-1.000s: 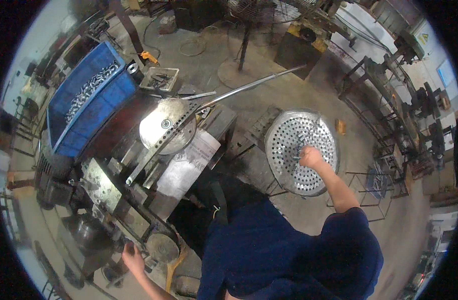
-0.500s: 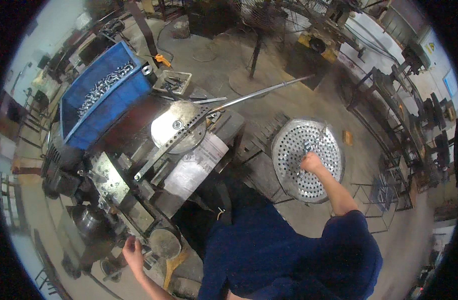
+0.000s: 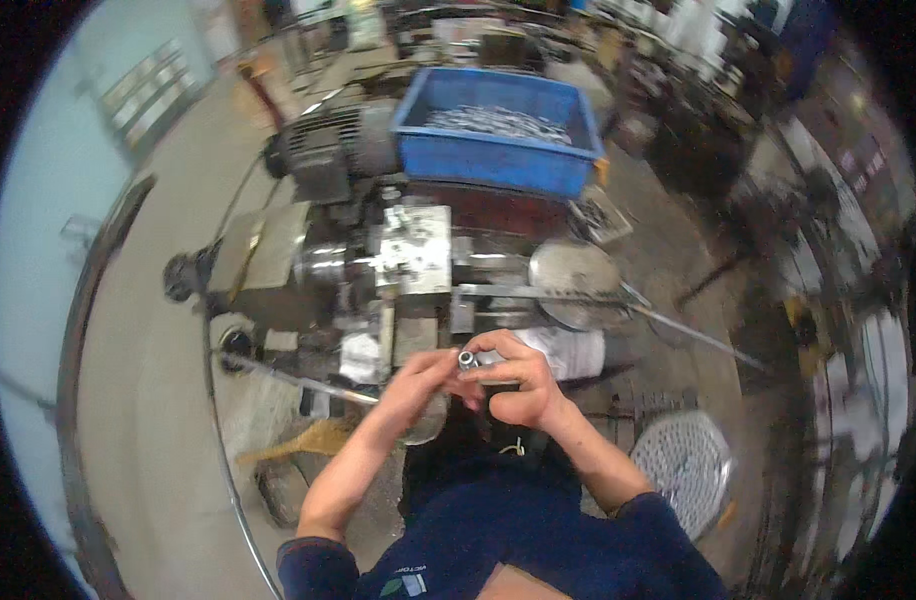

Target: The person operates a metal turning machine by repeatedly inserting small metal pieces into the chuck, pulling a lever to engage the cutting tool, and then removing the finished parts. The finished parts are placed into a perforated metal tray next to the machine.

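Note:
In front of my body, my two hands meet above the near side of a lathe-like machine (image 3: 414,250). Between my right hand's (image 3: 523,385) thumb and forefinger is a small hollow metal fitting (image 3: 467,359), its round open end facing up. My left hand (image 3: 418,388) is closed against the fitting's left side, with its fingertips partly hidden. Just beyond my right hand lies a sheet of printed paper (image 3: 576,352). A flat bar with a row of holes (image 3: 538,292) runs across a round metal disc (image 3: 578,272) on the machine.
A blue bin (image 3: 498,160) full of small metal parts stands behind the machine, beside a motor (image 3: 338,145). To my right is a perforated round metal tray (image 3: 683,470). A long rod (image 3: 703,338) juts out rightward, and a lever (image 3: 298,378) sticks out near my left forearm.
My right hand has left the perforated tray and come to the middle with a fitting. My left hand has moved from the machine's lower end to meet it. The view has turned left.

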### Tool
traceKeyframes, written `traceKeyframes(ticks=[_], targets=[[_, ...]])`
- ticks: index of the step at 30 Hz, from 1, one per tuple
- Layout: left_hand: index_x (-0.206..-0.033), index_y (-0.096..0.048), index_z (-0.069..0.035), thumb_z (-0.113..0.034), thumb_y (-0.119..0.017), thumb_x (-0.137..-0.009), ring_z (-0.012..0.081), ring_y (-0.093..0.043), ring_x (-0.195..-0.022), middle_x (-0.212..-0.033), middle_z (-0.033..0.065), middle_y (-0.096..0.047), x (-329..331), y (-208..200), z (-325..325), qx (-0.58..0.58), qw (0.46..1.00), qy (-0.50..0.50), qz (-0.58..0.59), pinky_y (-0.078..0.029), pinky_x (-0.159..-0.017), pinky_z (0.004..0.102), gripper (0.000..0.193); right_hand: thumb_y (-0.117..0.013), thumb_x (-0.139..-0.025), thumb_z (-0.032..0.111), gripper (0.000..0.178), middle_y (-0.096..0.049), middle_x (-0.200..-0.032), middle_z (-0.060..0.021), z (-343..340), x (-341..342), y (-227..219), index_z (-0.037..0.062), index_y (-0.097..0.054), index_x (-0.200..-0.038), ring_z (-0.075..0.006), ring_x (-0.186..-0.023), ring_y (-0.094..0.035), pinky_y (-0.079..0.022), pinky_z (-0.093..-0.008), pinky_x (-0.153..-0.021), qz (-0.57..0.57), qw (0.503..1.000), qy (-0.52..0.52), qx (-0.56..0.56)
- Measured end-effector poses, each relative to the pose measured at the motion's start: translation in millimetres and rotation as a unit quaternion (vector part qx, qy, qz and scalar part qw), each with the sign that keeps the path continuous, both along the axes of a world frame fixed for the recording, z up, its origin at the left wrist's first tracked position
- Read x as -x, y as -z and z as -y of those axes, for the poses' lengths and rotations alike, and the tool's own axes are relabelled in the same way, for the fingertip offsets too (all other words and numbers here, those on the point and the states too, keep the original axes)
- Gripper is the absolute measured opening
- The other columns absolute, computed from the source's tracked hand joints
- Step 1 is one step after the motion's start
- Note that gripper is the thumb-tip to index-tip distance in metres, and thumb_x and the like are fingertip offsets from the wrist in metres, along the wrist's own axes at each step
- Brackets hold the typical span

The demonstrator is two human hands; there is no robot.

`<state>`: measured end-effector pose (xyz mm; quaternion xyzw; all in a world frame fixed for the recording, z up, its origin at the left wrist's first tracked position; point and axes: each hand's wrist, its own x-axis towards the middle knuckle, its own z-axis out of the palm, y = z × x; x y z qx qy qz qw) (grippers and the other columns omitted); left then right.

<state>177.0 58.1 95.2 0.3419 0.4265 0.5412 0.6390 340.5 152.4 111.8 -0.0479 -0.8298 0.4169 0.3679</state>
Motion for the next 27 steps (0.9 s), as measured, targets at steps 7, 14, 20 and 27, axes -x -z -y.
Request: traceKeyframes(ticks=[7, 14, 20, 27], targets=[[-0.085, -0.058, 0.0, -0.032, -0.042, -0.092, 0.0184, -0.06, -0.061, -0.069, 0.01, -0.061, 2.7, 3.8, 10.2, -0.04, 0.991, -0.112, 0.057, -0.047, -0.058, 0.0295, 0.036, -0.061, -0.053, 0.009, 0.034, -0.058, -0.1, -0.0147, 10.5, 26.4, -6.8, 0.0056, -0.066, -0.086, -0.0304, -0.088, -0.055, -0.045, -0.0366, -0.076, 0.007, 0.994, 0.025, -0.104], [-0.078, -0.061, 0.0, -0.033, -0.062, -0.081, 0.0078, -0.049, -0.053, -0.06, 0.0033, -0.058, 30.0, -5.0, 15.1, -0.064, 0.933, -0.131, -0.329, -0.04, -0.048, 0.0254, 0.033, -0.062, -0.051, 0.016, 0.028, -0.059, -0.089, -0.0111, 0.0, 44.5, -13.1, 0.0064, -0.064, -0.077, -0.0273, -0.079, -0.055, -0.046, -0.037, -0.067, 0.064, 0.964, -0.011, -0.257], [-0.104, -0.057, -0.002, -0.029, -0.059, -0.081, 0.0188, -0.062, -0.068, -0.076, 0.0146, -0.064, 113.5, -41.1, 91.0, -0.012, 0.838, -0.185, -0.513, -0.048, -0.061, 0.0324, 0.035, -0.063, -0.054, 0.019, 0.031, -0.059, -0.092, -0.0121, -26.0, 108.9, -32.2, 0.0065, -0.067, -0.082, -0.0284, -0.08, -0.054, -0.046, -0.0381, -0.071, 0.156, 0.941, -0.107, -0.281], [-0.099, -0.059, -0.005, -0.03, -0.061, -0.078, 0.0348, -0.059, -0.074, -0.074, 0.0174, -0.061, 183.7, -17.5, 269.6, 0.31, 0.519, -0.281, -0.745, -0.046, -0.066, 0.0426, 0.033, -0.06, -0.051, 0.018, 0.022, -0.062, -0.079, -0.0152, -66.9, 231.3, -6.0, 0.0057, -0.067, -0.068, -0.0321, -0.084, -0.056, -0.047, -0.0384, -0.075, 0.323, 0.882, 0.005, -0.343]])
